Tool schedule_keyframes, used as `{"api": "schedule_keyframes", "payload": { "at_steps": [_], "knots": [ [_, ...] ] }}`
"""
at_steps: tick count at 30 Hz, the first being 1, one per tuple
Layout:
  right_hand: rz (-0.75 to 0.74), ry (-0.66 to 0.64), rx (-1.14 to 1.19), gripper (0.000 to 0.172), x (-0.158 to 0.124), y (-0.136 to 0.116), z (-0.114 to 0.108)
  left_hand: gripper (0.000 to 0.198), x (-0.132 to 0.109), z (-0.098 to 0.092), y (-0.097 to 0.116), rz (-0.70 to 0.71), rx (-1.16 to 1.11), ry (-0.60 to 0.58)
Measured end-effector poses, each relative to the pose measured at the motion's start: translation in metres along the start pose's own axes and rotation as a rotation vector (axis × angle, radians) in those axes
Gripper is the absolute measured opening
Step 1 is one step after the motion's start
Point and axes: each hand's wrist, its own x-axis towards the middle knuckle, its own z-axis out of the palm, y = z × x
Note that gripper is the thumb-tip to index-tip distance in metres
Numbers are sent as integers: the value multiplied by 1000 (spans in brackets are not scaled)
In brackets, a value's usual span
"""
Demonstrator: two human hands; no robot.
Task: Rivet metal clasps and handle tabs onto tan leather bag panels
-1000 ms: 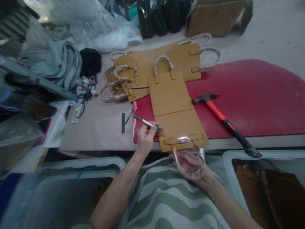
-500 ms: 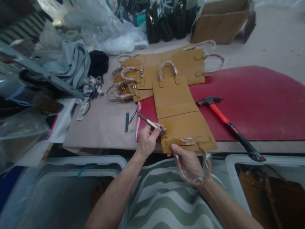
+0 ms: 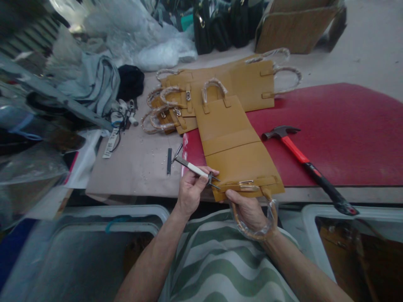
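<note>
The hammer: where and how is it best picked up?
Probably by the black grip, from the near side, with the right hand. The hammer lies with its claw head farther away on the red mat, while the grip's end reaches past the mat's near edge.

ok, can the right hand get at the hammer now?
Probably yes: the hammer lies uncovered, grip end on the near side. The right hand would first need to release the tan panel and slip clear of the wrapped handle.
</note>
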Motion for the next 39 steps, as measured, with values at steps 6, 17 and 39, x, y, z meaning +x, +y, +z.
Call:
{"api": "schedule_keyframes", "payload": {
  "at_steps": [6, 17, 39],
  "knots": [
    [41, 2, -10, 35, 1, 4, -4, 22, -3, -1, 5, 18, 131, -52],
    [49, 40, -39, 36, -1, 4, -5, 21, -3, 1, 9, 42, 219, -36],
    [102, -116, 26, 56, 40, -38, 37, 12, 63, -11, 28, 21, 520, -128]
  ]
}}
